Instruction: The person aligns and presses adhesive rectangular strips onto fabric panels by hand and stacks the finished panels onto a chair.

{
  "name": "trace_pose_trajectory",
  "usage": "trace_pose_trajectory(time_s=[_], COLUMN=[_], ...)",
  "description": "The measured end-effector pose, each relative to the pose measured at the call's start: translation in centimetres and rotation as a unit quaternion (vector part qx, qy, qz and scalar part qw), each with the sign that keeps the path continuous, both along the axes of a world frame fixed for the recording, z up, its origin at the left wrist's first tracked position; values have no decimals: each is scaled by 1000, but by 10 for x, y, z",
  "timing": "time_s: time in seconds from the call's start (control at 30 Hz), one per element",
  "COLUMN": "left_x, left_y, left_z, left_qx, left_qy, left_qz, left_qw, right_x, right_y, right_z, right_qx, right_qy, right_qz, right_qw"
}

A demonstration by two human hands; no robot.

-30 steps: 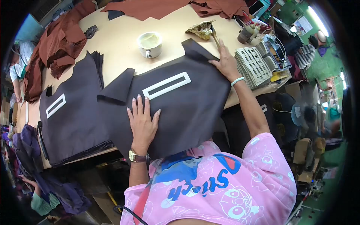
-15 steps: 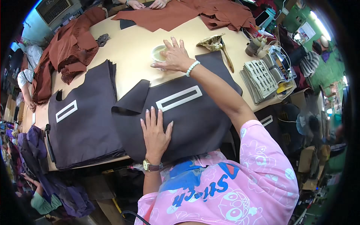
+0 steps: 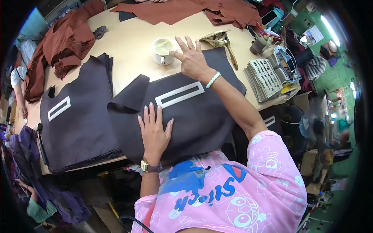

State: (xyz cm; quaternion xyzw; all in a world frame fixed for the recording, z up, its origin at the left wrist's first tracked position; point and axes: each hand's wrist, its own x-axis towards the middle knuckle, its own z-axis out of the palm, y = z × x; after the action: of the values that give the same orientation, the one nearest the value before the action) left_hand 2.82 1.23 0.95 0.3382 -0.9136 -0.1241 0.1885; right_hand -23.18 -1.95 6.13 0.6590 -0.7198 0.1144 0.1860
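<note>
My left hand (image 3: 154, 132) lies flat, fingers spread, on a dark brown leather-like panel (image 3: 194, 120). Just beyond its fingertips, a pale rectangular frame (image 3: 177, 90) rests on the panel, whose far left corner is folded over. My right hand (image 3: 195, 64) is raised over the panel's far edge with its fingers apart, holding nothing visible. One fingertip points at the rim of a white cup (image 3: 158, 59) of pale cream paste; whether it touches is unclear. Left of the panel lies a stack of similar dark pieces (image 3: 81, 124), with another pale frame (image 3: 60, 113) on top.
Reddish-brown pieces (image 3: 163, 11) cover the table's far side, and more are heaped (image 3: 70, 42) at left. A wooden-handled brush (image 3: 232, 54) lies beyond the panel. Stacked slotted templates (image 3: 264, 79) sit at the right edge. Other people's hands show at the far edge and left.
My right hand has drawn back from over the cup toward me and to the right, uncovering the paste. My left hand stays flat on the panel. The view has shifted slightly.
</note>
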Motion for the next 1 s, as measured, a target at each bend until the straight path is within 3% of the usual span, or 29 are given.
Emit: trace_pose_trajectory(time_s=[0.1,0.23,0.37,0.5,0.6,0.7,0.93,1.0], left_x=[0,0,0,0,0,0,0,0], left_y=[1,1,0,0,1,1,0,1], left_z=[0,-2,-5,-5,-5,-5,-6,-7], left_qx=[-4,-24,-37,-38,-38,-36,-35,-35], left_qy=[0,-3,-2,-3,-2,-3,-9,-9], left_qz=[1,-1,-2,0,0,1,0,-1], left_qw=[1000,1000,999,999,999,999,999,999], right_x=[5,9,9,19,40,43,59,67], right_y=[12,56,104,122,125,124,111,115], right_z=[12,10,-27,-45,-31,-44,-40,-36], right_qx=[69,24,49,90,156,142,204,198], right_qy=[22,-151,-348,-348,-259,-102,134,142], right_qz=[-11,-13,-42,-100,-152,-170,-229,-215], right_qw=[997,988,935,928,941,970,942,946])
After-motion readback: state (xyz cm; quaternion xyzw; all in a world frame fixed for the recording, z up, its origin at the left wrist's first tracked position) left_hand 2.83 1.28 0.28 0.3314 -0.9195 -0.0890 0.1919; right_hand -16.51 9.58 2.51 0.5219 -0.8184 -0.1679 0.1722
